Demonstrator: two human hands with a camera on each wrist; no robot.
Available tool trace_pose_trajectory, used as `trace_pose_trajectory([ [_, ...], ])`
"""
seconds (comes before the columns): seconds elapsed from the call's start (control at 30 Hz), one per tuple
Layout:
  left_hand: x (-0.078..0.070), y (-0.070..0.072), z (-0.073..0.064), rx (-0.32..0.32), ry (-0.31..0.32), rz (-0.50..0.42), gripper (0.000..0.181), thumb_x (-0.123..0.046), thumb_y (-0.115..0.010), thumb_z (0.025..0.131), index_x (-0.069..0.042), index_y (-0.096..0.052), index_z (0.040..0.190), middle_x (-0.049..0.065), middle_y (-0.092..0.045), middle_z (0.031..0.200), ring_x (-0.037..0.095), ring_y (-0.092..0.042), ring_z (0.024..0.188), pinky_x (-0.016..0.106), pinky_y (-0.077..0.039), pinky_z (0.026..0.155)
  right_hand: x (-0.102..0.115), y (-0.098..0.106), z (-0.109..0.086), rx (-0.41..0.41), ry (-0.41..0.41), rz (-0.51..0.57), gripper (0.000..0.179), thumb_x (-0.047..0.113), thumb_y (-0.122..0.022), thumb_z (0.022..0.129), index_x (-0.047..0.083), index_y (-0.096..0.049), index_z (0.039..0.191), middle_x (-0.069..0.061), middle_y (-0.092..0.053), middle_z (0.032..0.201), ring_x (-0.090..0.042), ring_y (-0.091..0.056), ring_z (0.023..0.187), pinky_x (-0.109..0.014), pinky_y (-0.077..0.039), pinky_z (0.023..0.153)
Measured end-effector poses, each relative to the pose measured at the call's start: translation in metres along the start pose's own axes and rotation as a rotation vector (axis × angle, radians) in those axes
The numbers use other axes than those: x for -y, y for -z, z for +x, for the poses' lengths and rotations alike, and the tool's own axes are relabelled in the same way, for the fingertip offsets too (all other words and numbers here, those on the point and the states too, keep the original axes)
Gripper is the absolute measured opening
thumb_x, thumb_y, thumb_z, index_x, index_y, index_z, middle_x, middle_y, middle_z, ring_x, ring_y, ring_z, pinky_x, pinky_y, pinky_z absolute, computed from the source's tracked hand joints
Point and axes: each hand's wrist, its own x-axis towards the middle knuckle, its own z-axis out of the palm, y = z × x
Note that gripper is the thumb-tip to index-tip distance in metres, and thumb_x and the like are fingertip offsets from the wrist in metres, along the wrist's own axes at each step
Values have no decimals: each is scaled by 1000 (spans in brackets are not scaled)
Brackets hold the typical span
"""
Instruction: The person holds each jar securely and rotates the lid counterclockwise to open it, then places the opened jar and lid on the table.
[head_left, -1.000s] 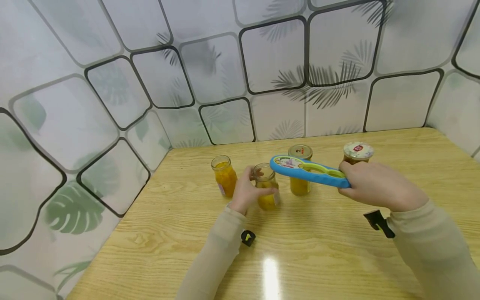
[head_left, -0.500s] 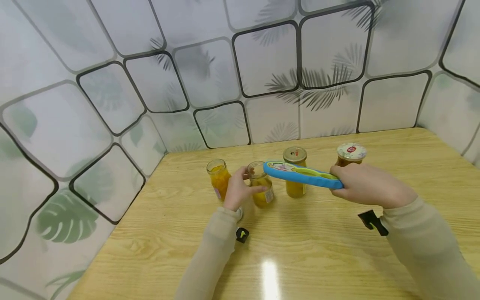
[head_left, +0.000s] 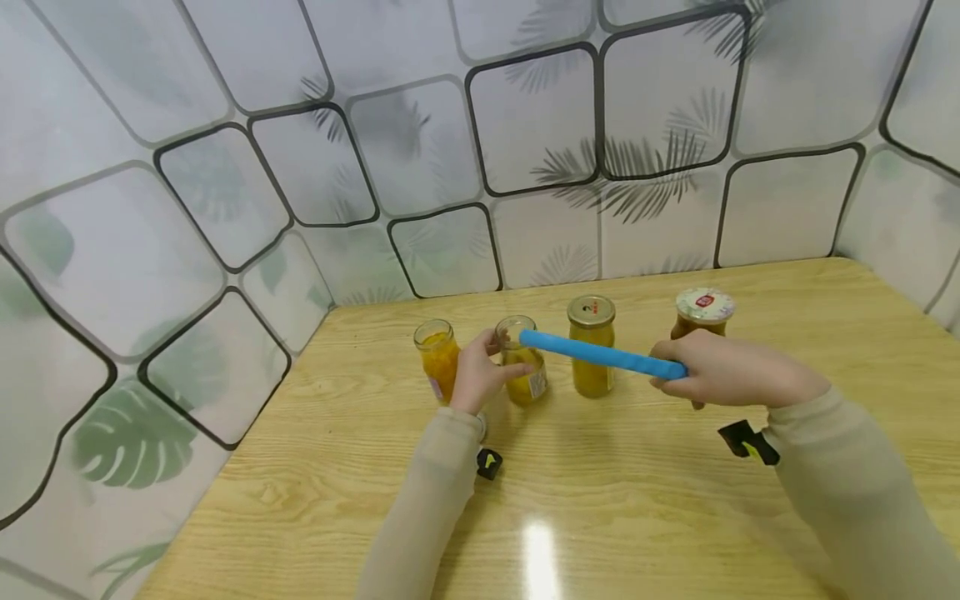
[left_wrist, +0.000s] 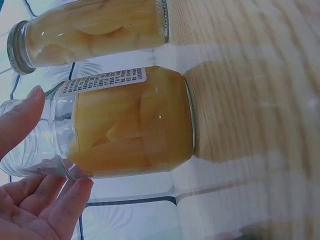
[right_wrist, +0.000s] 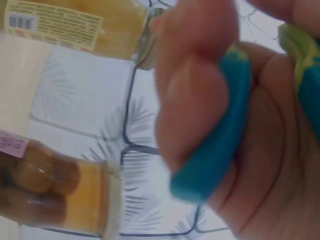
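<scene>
Currently, left hand (head_left: 478, 373) curled round neck of open jar (head_left: 531, 387), standing on table (head_left: 337, 500) between orange-filled jar (head_left: 439, 363) and gold-lidded jar (head_left: 592, 379), right hand (head_left: 726, 368) gripping blue tool (head_left: 600, 353) by one end, other end near jar mouth, contact unclear

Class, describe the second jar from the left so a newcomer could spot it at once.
Start at the wooden table before the patterned wall. The glass jar stands second from the left, between an open orange-filled jar and a gold-lidded jar. Unlike both neighbours, it has the left grip around its neck.
</scene>
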Motion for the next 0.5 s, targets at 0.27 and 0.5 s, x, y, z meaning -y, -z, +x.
trace_pose_trajectory([
  [0.27, 4, 1, 3, 5, -41, -40, 46, -3, -73, 71, -2, -52, 112, 11, -57, 112, 25, -52, 106, 36, -42, 88, -6, -9, 11, 116, 55, 133, 16, 20, -54, 87, 11, -55, 73, 5, -49, 54, -7, -46, 46, -21, -38, 43],
  [0.5, 6, 3, 5, 62, -73, -63, 50, -8, -73, 72, 0, -49, 115, 12, -53, 115, 25, -49, 109, 38, -41, 90, -7, -29, 28, 168, 65, 89, 22, 23, -55, 86, 11, -54, 68, 6, -51, 52, -7, -49, 44, -19, -37, 40],
])
